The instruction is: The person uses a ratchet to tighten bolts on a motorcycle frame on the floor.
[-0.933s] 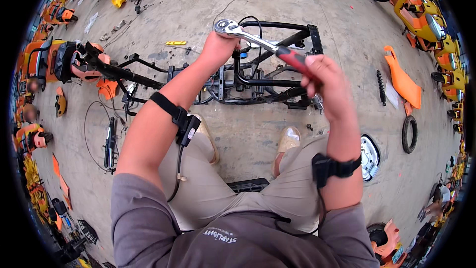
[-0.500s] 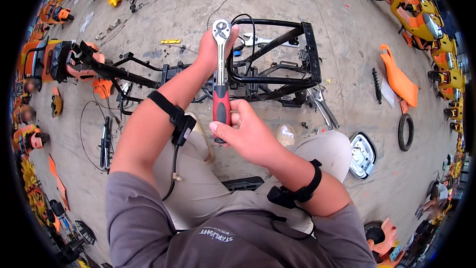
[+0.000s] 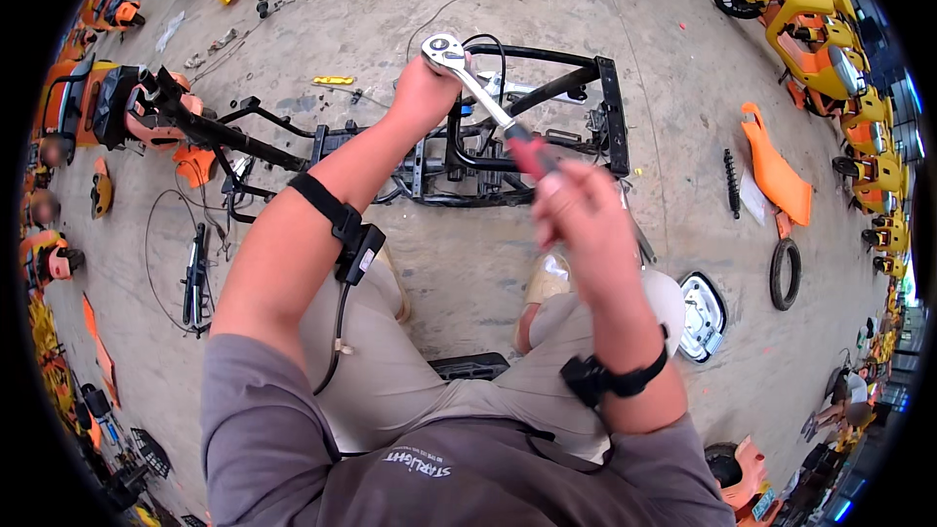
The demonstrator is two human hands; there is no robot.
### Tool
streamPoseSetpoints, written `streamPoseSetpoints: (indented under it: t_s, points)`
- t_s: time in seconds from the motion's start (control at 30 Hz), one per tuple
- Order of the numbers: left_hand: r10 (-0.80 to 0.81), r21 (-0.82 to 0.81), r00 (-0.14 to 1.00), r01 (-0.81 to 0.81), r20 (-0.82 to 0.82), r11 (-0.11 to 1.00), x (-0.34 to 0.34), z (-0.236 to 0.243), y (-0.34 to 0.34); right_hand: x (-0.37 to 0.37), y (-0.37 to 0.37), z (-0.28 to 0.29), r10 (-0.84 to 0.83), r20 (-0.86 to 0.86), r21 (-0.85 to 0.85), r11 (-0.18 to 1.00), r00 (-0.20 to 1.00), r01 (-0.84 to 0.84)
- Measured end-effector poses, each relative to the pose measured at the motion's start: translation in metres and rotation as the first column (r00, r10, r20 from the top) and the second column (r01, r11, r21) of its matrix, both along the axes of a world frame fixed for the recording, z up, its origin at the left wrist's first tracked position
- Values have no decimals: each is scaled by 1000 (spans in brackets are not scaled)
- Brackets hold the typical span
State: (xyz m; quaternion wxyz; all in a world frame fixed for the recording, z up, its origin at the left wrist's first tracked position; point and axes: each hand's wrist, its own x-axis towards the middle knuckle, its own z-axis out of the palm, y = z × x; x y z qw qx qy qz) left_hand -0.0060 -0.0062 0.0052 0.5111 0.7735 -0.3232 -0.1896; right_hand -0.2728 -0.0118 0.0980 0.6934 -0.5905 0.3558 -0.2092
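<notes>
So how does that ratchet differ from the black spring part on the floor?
The ratchet is silver with a partly red grip; the spring part is black. The left hand is at the ratchet's head, the right hand on its grip; the spring part lies untouched. Both are long and narrow.

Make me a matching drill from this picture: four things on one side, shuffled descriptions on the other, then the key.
Column one
1. Left hand
2. Right hand
3. Tyre
4. Metal frame

Column two
A. Black ring lying on the floor, at the picture's right
B. Gripping the red-and-dark handle of the ratchet wrench
C. Black tubes, beyond the person's shoes
D. At the wrench's silver head

Right pairs: 1-D, 2-B, 3-A, 4-C
</notes>
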Motion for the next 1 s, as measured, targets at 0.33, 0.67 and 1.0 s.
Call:
streamPoseSetpoints:
  t_s: [0.33, 0.67, 1.0]
  points:
    - [-37, -23, 999, 37, 4, 999, 10, -12, 9, 18, 19, -2, 212, 149, 418, 872, 966, -256]
    - [33, 5, 996, -33, 88, 999, 10, -11, 1, 4, -26, 8, 161, -67, 82, 984, 985, -156]
    - [-83, -13, 996, 84, 13, 996, 8, 2, 12, 14, 15, 12, 287, 24, 229, 931, 958, -285]
